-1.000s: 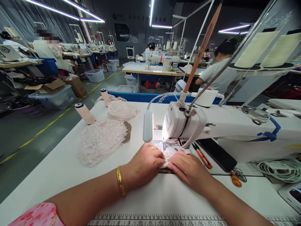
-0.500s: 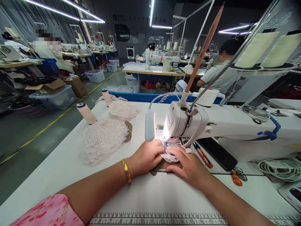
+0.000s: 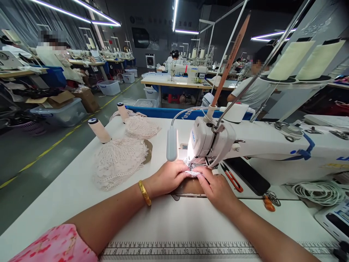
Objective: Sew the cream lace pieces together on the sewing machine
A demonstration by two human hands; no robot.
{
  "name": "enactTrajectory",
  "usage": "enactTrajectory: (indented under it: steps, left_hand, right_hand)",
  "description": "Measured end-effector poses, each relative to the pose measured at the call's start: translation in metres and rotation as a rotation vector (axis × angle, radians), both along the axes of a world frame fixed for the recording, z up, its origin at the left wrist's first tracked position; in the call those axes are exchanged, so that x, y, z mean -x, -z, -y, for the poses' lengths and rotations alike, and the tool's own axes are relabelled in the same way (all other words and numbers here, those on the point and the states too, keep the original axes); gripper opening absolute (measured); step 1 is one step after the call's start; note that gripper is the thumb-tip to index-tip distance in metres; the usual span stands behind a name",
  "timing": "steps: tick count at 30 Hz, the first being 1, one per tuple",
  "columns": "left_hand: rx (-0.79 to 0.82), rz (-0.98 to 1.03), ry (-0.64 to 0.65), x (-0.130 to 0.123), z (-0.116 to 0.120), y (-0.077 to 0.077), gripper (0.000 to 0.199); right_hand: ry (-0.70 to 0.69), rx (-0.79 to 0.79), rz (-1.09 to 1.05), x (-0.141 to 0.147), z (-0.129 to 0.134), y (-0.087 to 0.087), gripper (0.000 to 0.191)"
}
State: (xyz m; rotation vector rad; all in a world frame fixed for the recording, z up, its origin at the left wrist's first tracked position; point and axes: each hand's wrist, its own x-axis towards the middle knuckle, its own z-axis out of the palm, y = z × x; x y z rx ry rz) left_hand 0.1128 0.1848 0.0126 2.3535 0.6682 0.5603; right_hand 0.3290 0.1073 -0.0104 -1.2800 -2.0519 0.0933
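A small piece of white lace [image 3: 193, 174] lies under the head of a white sewing machine [image 3: 209, 140], lit by a lamp [image 3: 172, 143] on a bent neck. My left hand [image 3: 170, 176], with a gold bangle at the wrist, pinches the lace from the left. From the right, the thumb and fingers of my right hand [image 3: 216, 185] grip its near edge. Below the lace a brown plate [image 3: 189, 187] shows on the table. The machine head hides the needle and the lace's far part.
Piles of lace trim [image 3: 117, 163] and thread cones [image 3: 99, 130] lie on the left. Red-handled thread snips [image 3: 233, 178], a black phone [image 3: 248, 174] and coiled white cable [image 3: 317, 192] are on the right. A ruler strip [image 3: 174, 251] runs along the front. Co-workers sit at machines beyond.
My right hand has drawn back toward the near edge of the lace, its fingers now more closed. Less lace shows, and more of the brown plate. The view has shifted slightly.
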Motion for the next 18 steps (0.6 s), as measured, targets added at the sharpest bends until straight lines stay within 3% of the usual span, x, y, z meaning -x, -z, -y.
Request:
enactTrajectory:
  steps: [7, 11, 18]
  left_hand:
    - [-0.331, -0.035, 0.132, 0.012, 0.015, 0.000, 0.018]
    - [-0.450, -0.053, 0.138, 0.015, 0.024, 0.003, 0.013]
    - [-0.489, -0.058, 0.099, 0.015, 0.021, 0.002, 0.016]
  right_hand:
    - [-0.331, 0.018, 0.182, -0.008, 0.012, -0.010, 0.024]
    - [-0.335, 0.038, 0.215, -0.008, 0.021, -0.013, 0.020]
    - [-0.302, 0.050, 0.227, -0.009, 0.015, -0.010, 0.021]
